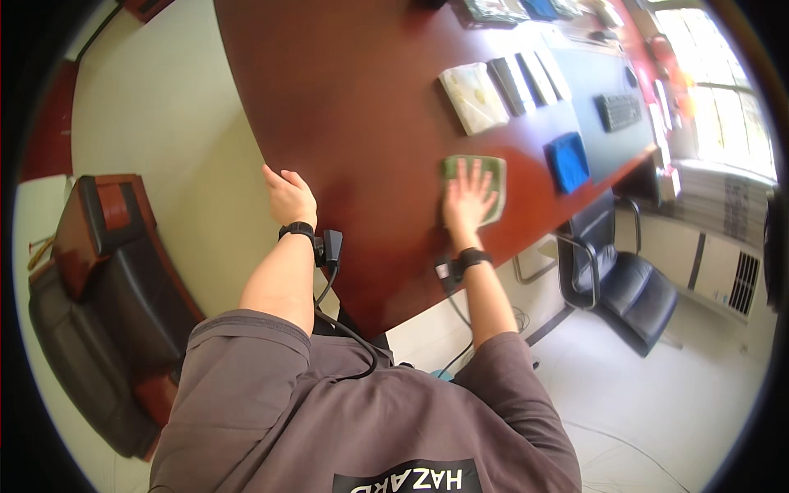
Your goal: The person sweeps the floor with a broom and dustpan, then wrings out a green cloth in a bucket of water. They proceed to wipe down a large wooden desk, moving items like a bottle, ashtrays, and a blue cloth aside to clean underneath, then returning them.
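Note:
My right hand (471,194) lies flat with spread fingers on a folded green cloth (498,185) with a pale edge, which rests on the glossy reddish-brown desk (382,154). My left hand (291,196) is at the desk's left edge, fingers partly curled and thumb side hard to see; nothing shows in it. Each wrist wears a black strap with a small cabled device. Beyond the right hand lie a cream patterned packet (473,98) and a blue folded item (568,162).
Several white and dark flat items stand beside the cream packet. A black keyboard (619,112) is on the desk's grey-blue part. A black office chair (616,277) stands to the right, and a dark leather armchair (117,320) to the left. More packets (493,12) lie at the far end.

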Available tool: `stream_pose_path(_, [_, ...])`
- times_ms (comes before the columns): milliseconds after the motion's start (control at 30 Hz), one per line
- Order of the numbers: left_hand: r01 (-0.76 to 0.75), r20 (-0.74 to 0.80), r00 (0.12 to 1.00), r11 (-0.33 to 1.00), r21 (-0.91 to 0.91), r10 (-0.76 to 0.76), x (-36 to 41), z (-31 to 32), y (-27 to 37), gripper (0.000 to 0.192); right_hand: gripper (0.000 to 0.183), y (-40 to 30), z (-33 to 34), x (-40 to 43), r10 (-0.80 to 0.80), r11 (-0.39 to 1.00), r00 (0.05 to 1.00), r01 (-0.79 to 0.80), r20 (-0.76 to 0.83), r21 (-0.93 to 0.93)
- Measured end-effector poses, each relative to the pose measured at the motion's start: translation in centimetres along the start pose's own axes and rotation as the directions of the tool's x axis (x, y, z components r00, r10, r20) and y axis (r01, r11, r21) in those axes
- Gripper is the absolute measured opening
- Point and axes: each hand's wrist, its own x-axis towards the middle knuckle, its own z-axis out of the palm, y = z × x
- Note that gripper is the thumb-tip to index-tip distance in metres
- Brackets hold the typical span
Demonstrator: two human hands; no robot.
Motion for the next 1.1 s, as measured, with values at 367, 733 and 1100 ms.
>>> stream_pose_path(367, [-0.062,0.097,0.990,0.944,-0.323,0.098,0.2,1.1,-1.4,0.049,0.052,-18.5,-7.5,-15.6,-0.223,0.948,0.970,0.193,0.097,0.253])
stream_pose_path(733, [0.343,0.415,0.906,0.729,-0.593,-0.088,5.5,2.9,-0.8,0.047,0.051,-21.5,-7.6,-12.6,-0.215,0.945,0.973,0.185,0.086,0.269])
stream_pose_path(1100, [0.403,0.106,0.915,0.899,-0.170,-0.390,3.9,-0.4,3.5,0.046,0.051,-19.2,-6.6,-2.1,-0.267,0.925,0.963,0.243,0.043,0.292])
